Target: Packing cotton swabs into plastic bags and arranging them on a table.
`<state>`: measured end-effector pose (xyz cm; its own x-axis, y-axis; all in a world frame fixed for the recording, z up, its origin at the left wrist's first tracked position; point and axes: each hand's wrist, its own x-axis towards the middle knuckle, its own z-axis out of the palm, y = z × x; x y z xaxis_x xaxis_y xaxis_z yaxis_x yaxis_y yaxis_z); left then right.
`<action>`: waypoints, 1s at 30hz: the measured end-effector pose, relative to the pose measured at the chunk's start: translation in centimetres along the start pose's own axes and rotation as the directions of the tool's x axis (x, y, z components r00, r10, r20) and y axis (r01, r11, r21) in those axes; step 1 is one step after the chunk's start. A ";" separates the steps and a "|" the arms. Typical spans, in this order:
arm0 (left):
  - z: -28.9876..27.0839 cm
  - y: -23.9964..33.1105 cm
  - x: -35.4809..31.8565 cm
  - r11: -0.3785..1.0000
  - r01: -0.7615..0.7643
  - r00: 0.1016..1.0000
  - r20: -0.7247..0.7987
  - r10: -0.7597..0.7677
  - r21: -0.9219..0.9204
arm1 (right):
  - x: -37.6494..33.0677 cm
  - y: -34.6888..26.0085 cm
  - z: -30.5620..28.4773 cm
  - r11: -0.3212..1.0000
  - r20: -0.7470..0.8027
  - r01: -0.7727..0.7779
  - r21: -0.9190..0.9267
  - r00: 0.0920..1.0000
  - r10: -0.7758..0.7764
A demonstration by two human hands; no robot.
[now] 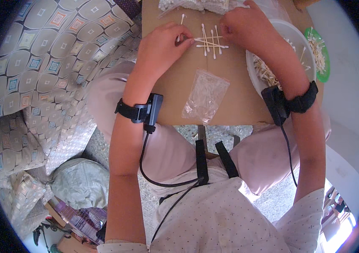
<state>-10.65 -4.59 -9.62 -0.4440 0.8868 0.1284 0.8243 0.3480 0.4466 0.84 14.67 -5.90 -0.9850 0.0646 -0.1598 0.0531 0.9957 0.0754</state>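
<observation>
Well, here's the crisscross of cotton swabs (213,44) on the brown bench (171,107), between the two hands: roughly four run lengthwise and three across, though overlaps blur an exact count. That arrangement is laid out; plenty remains loose, a heap too dense to number in the one white bowl (250,71), more on the one green plate (326,75). The left hand (162,44) is curled, thumb and finger seemingly pinching a crosswise swab's end, another swab poking up beyond. The right hand (247,25) is bunched by the far side; whether it grips anything, one can't tell. And one clear bag (207,95) lies nearer the body, apparently unfilled.
</observation>
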 end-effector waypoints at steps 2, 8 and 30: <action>0.0 0.2 -0.1 1.000 0.010 1.000 -0.009 -0.010 -0.011 | 0.0 0.0 0.5 0.999 -0.097 -0.019 -0.038 0.995 0.015; 0.2 0.6 -0.1 0.999 0.011 0.999 -0.043 -0.013 -0.040 | 0.2 -0.1 0.3 0.999 -0.057 -0.041 -0.023 0.998 0.040; 0.7 0.9 0.1 0.998 -0.060 0.993 -0.104 0.063 0.027 | -1.2 -1.4 -1.8 0.993 -0.081 0.112 0.040 0.991 -0.108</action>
<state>-9.71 -4.03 -9.82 -0.4253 0.8706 0.2473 0.8589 0.3021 0.4136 1.61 13.05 -4.04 -0.9950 -0.0491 -0.0870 -0.0508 0.9986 0.0175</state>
